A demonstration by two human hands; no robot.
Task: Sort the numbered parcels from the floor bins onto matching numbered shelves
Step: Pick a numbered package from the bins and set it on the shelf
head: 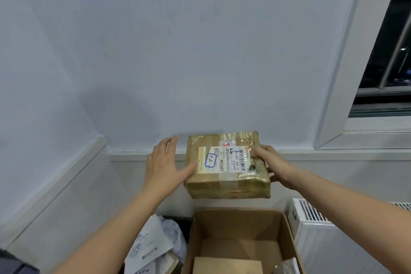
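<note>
A brown cardboard parcel [224, 181] wrapped in clear tape hangs in the air in front of the wall, above an open box. Its white shipping label carries a handwritten "02" in a blue outline. My right hand [268, 160] grips the parcel's right edge, thumb on top and fingers underneath. My left hand [164, 163] lies with straight fingers against the parcel's left side, thumb touching the top near the label.
An open cardboard box [242, 227] stands on the floor below with a smaller carton inside. Left of it a bin holds white and grey mail bags [153, 244]. A white radiator [315, 229] stands at the right, a window [389, 51] above it.
</note>
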